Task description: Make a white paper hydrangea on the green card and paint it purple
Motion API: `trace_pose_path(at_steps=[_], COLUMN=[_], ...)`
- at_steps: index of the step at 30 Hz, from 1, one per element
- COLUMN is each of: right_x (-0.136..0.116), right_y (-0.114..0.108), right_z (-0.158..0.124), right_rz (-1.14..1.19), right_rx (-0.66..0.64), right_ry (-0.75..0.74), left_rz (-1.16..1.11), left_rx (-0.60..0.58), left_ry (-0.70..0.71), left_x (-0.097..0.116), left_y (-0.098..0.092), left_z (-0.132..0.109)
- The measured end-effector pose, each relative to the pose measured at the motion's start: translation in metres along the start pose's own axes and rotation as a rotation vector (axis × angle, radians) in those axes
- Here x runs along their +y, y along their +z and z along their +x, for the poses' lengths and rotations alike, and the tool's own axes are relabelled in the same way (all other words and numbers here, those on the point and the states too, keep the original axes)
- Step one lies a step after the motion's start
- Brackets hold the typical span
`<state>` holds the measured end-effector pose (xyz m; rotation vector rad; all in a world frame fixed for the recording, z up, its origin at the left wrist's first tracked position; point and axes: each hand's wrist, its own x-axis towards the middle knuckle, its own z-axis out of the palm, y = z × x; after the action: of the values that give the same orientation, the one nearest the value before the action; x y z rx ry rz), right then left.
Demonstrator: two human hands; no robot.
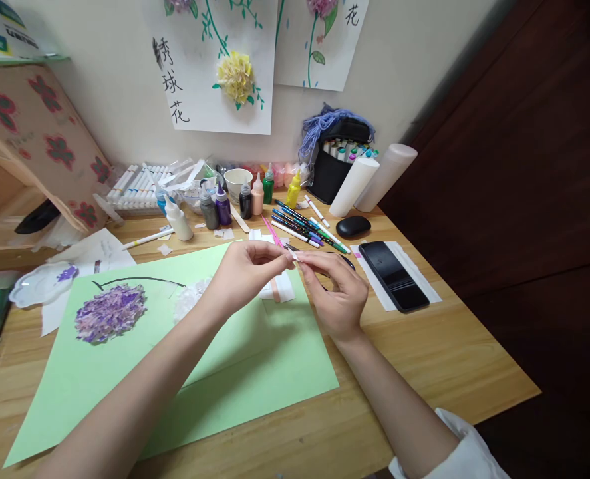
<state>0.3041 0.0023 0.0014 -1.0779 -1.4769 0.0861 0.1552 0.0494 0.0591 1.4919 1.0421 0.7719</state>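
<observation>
My left hand (249, 271) and my right hand (338, 293) meet above the right part of a green sheet of paper (255, 392). Between their fingertips they pinch a small white piece of paper (295, 256). On the sheet's left side lies a purple ruffled paper flower (111, 313) under a black curved line. A white ruffled flower (189, 299) shows partly behind my left wrist. White paper pieces (282, 286) lie under my hands, and a pair of pink-handled scissors (273, 231) is partly hidden beyond them.
Paint bottles (223, 206), loose markers (299, 226) and a paper cup (238, 179) line the back. A phone (393, 276) and black case (353, 227) are at right. A palette (42, 285) stands left. Two white rolls (357, 186) lean near the dark panel (499, 199).
</observation>
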Motion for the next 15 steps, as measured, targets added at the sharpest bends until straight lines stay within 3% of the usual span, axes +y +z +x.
trace_pose_path(at_steps=[15], right_x=[0.0005], right_y=[0.0016], right_z=[-0.0011], right_rz=[-0.011], right_rx=[-0.005], right_ry=[0.001], left_rz=[0.026], left_rx=[0.007], left_ry=[0.007], left_x=[-0.0015], left_y=[0.0001], left_z=[0.0005])
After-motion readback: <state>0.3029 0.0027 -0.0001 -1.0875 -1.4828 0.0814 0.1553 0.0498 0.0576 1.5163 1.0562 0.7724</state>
